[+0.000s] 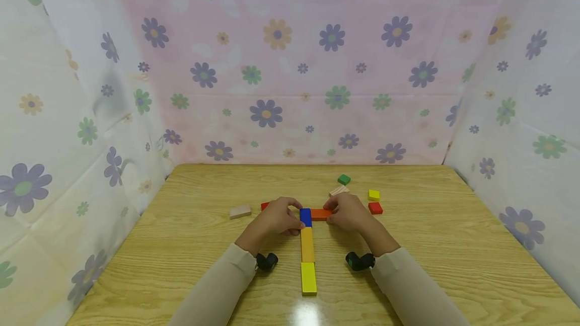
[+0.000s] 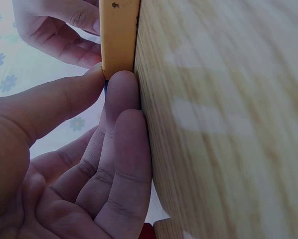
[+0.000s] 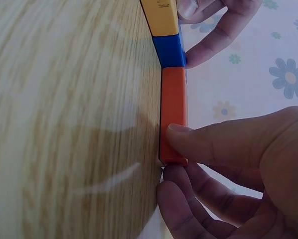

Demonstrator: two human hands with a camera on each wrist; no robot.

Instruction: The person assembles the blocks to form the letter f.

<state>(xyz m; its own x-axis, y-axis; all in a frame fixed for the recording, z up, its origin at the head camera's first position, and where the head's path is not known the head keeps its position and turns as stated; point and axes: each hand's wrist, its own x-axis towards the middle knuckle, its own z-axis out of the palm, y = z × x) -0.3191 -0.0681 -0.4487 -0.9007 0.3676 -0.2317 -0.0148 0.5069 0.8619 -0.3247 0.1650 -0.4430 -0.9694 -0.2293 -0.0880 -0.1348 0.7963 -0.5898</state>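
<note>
On the tabletop, a blue block [image 1: 305, 217] stands in line with a light orange block [image 1: 307, 244] and a yellow block [image 1: 308, 278] nearer the front. My left hand [image 1: 277, 215] pinches the blue block, thumb at its near end and index finger at its far end. An orange-red block [image 1: 319, 214] extends rightward from the blue one, end against its side in the right wrist view. My right hand [image 1: 351, 213] pinches the outer end of this orange-red block, its thumb [image 3: 189, 142] pressed on the near face.
Beyond my right hand lie a green block [image 1: 344, 179], a pale wood block [image 1: 339, 191], a small yellow block [image 1: 373, 195] and a red block [image 1: 375, 208]. A plain wood block [image 1: 240, 212] and a partly hidden red block [image 1: 265, 206] lie left of my left hand.
</note>
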